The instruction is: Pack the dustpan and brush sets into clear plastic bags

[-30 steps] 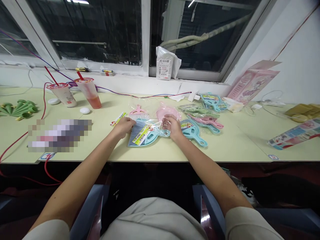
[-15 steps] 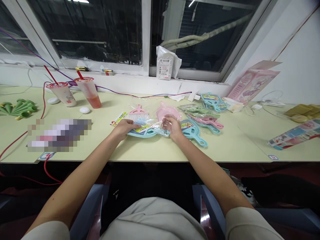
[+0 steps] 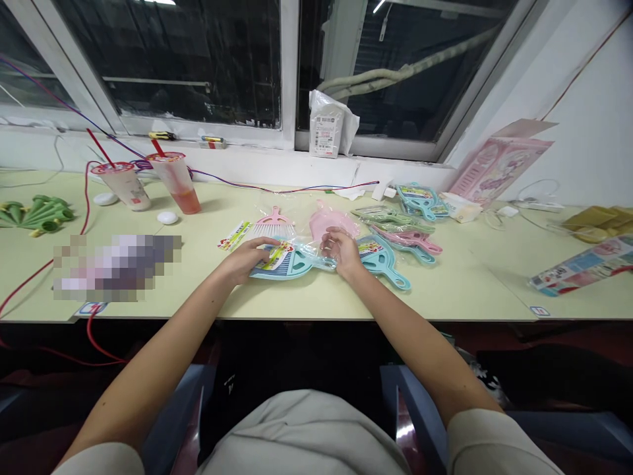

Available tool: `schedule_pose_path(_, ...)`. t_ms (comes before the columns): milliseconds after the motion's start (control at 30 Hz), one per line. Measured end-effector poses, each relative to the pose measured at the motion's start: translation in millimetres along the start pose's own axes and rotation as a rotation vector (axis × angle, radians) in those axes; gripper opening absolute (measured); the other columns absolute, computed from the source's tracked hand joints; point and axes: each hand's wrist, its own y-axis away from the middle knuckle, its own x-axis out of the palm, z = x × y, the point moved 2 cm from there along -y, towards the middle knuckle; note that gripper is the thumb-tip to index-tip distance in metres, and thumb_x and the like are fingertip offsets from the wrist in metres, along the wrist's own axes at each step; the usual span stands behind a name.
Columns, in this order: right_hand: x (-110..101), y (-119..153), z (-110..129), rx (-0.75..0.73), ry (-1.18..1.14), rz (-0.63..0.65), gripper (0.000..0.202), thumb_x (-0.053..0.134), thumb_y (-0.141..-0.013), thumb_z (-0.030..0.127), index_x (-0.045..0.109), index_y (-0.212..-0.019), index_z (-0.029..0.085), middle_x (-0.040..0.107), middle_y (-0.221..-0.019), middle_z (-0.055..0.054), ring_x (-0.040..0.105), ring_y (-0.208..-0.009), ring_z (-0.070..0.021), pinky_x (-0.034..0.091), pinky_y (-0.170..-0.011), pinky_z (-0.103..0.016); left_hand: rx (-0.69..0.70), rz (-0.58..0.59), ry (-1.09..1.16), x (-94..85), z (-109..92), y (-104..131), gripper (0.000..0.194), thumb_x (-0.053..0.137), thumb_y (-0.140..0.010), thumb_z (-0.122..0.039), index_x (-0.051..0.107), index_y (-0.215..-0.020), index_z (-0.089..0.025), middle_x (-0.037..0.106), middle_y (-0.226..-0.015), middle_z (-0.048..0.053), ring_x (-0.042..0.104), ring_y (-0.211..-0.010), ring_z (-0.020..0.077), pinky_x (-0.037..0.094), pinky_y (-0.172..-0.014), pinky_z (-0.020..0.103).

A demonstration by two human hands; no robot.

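A light-blue dustpan and brush set with a yellow-green label lies flat in front of me, its handle toward the right. My left hand rests on its left end, fingers reaching over the label. At the handle end, my right hand has curled fingers around clear plastic wrapping. Just behind are a pink brush with white bristles, beside a loose label card, and a pink dustpan. Another blue set lies right of my right hand.
Wrapped green sets, a pink one and more blue ones lie to the right. Two drink cups stand back left. A pink box leans back right. A flat package lies far right.
My left hand has shifted slightly left and lies flatter over the blue set. Clear plastic that covered its label has moved toward my right hand, leaving the label more visible.
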Motion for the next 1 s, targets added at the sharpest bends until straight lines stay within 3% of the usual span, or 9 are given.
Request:
schedule_pose_path(200,1.9,1.6,-0.2,0.010,-0.005,0.021,0.029,0.068,-0.065,0.026,0.058,-0.091,0.024,0.065,-0.068,0.003,0.059,-0.054,-0.0161,0.041,-0.043,-0.026,-0.019,-0.052,0.023,0.8,3.1,-6.1,0.034,0.075,-0.061,-0.017,0.082,-0.094,-0.015,0.079,-0.092,0.010,0.070,-0.072,0.0205,0.051,-0.056,0.028)
schedule_pose_path(333,2.1,1.3,3.0,-0.007,-0.010,0.044,0.030,0.069,-0.065,0.026,0.058,-0.092,0.024,0.065,-0.069,0.003,0.059,-0.055,-0.0161,0.041,-0.044,-0.026,0.019,-0.102,-0.073,2.7,0.4,-7.4,0.027,0.087,-0.061,-0.021,0.075,-0.085,-0.018,0.075,-0.076,0.004,0.067,-0.062,0.0171,0.046,-0.053,0.025)
schedule_pose_path(433,0.9,1.2,10.2,-0.012,-0.044,0.054,0.031,0.070,-0.064,0.026,0.059,-0.093,0.024,0.065,-0.069,0.003,0.058,-0.056,-0.0157,0.038,-0.044,-0.026,0.055,-0.068,-0.078,2.9,-3.6,-15.0,0.028,0.083,-0.065,-0.018,0.072,-0.090,-0.021,0.071,-0.070,0.000,0.065,-0.058,0.0160,0.041,-0.048,0.023)
schedule_pose_path(633,0.0,0.9,21.8,-0.021,-0.090,0.046,0.029,0.071,-0.068,0.026,0.057,-0.093,0.024,0.064,-0.070,0.004,0.057,-0.056,-0.0149,0.036,-0.044,-0.025,-0.016,0.137,0.134,-0.7,-14.0,-49.3,0.053,0.080,-0.063,-0.008,0.076,-0.114,-0.022,0.077,-0.089,0.006,0.073,-0.071,0.0184,0.054,-0.059,0.025)
schedule_pose_path(767,-2.6,-2.1,27.5,-0.025,-0.137,0.048,0.026,0.072,-0.071,0.026,0.057,-0.092,0.024,0.064,-0.071,0.003,0.057,-0.057,-0.0147,0.038,-0.045,-0.025,0.034,0.190,0.138,-3.1,-20.9,-57.6,0.051,0.081,-0.063,-0.008,0.080,-0.113,-0.017,0.078,-0.102,0.010,0.074,-0.074,0.0186,0.056,-0.060,0.025)
schedule_pose_path(867,-10.4,-4.2,38.9,-0.040,-0.204,0.065,0.026,0.071,-0.072,0.024,0.059,-0.095,0.024,0.063,-0.072,0.003,0.058,-0.060,-0.0145,0.042,-0.047,-0.024,0.136,0.154,0.157,-14.8,-23.9,-55.2,0.050,0.081,-0.064,-0.012,0.081,-0.114,-0.015,0.079,-0.106,0.013,0.074,-0.075,0.0197,0.059,-0.061,0.027)
schedule_pose_path(1000,-25.6,-5.1,56.1,0.033,-0.195,0.136,0.031,0.071,-0.072,0.023,0.061,-0.102,0.023,0.062,-0.070,0.003,0.056,-0.059,-0.0137,0.039,-0.045,-0.022,0.283,0.020,0.223,-52.3,-28.9,-58.8,0.054,0.080,-0.063,-0.013,0.080,-0.117,-0.015,0.079,-0.098,0.010,0.070,-0.065,0.0165,0.054,-0.051,0.023)
